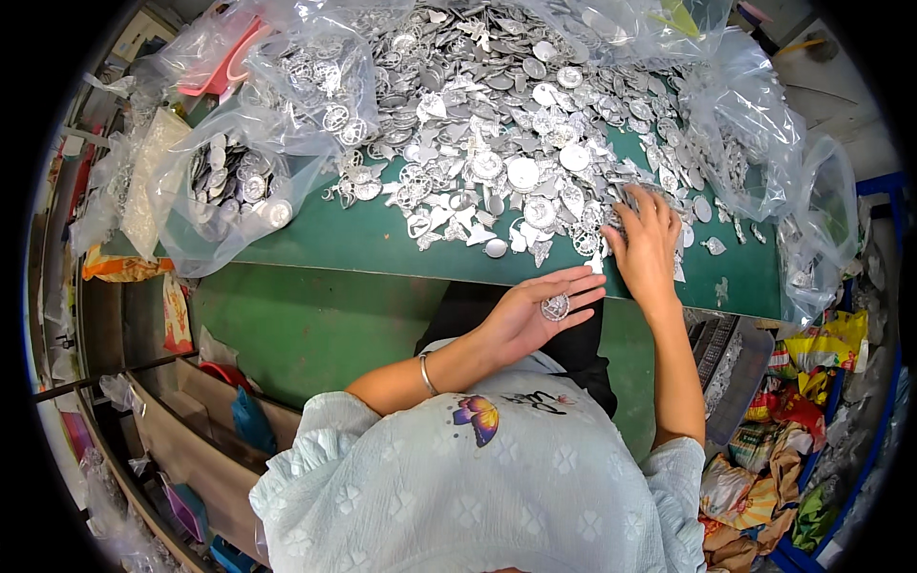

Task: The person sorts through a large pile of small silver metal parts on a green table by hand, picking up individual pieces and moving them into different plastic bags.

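My left hand point(543, 310) is palm up just below the front table edge, its fingers stretched out. On its fingers rests a round openwork silver-coloured metal charm point(555, 307). Over the table edge, my right hand point(647, 239) is palm down with the fingers bent and the thumb apart. Its fingertips touch the near side of a large heap of silver-coloured metal charms point(497, 95). Discs, hearts, leaf shapes and openwork rounds make up this heap. A small pale charm point(597, 261) lies at the edge between my two hands.
The heap lies on a green tabletop point(363, 234). A clear plastic bag point(224, 215) of metal discs stands at the left, and another clear bag point(745, 124) at the right. A pink-red tray point(222, 62) sits far left. Below right are a grey plastic bin point(740, 368) and colourful packaging point(764, 487).
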Demonstrator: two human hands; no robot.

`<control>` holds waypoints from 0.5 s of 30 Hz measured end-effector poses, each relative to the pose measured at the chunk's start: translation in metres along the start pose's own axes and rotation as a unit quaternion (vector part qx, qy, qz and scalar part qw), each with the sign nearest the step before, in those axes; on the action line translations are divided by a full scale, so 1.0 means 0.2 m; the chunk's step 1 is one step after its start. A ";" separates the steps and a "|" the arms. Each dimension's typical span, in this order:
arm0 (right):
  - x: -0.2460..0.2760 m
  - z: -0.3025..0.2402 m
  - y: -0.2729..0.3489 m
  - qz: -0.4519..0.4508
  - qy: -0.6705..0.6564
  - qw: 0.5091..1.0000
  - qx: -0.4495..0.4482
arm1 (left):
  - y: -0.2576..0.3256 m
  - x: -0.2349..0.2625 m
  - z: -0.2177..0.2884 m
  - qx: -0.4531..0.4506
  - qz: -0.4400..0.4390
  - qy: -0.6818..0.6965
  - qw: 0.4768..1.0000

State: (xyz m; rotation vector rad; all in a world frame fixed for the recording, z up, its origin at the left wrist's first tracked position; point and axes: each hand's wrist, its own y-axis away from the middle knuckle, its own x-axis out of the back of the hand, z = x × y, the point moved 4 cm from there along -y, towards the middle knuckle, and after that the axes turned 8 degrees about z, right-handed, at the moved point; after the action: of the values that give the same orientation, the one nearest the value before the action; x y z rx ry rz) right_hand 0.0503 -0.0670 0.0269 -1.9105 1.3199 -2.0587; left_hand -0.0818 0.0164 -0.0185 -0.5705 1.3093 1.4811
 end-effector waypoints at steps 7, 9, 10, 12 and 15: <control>0.06 0.05 0.04 0.079 -0.122 0.983 -0.113 | -0.01 0.00 0.00 -0.020 0.015 0.032 0.999; 0.10 -0.08 0.05 0.024 -0.216 0.973 -0.083 | -0.01 0.02 0.00 -0.032 0.036 0.060 0.997; 0.10 -0.13 0.03 -0.051 -0.281 0.956 -0.060 | -0.02 0.02 0.00 -0.038 0.044 0.082 0.995; 0.07 -0.13 0.02 -0.076 -0.330 0.939 -0.067 | -0.02 0.06 -0.01 -0.047 0.067 0.093 0.992; 0.02 -0.05 -0.03 -0.022 -0.115 0.991 -0.064 | -0.02 0.11 -0.04 0.036 -0.151 0.171 0.973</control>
State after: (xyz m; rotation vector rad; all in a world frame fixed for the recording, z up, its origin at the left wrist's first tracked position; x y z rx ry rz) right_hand 0.0436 -0.0595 0.0357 -2.1697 1.3965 -1.7432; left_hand -0.0883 0.0173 -0.0415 -0.9642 1.4558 1.1123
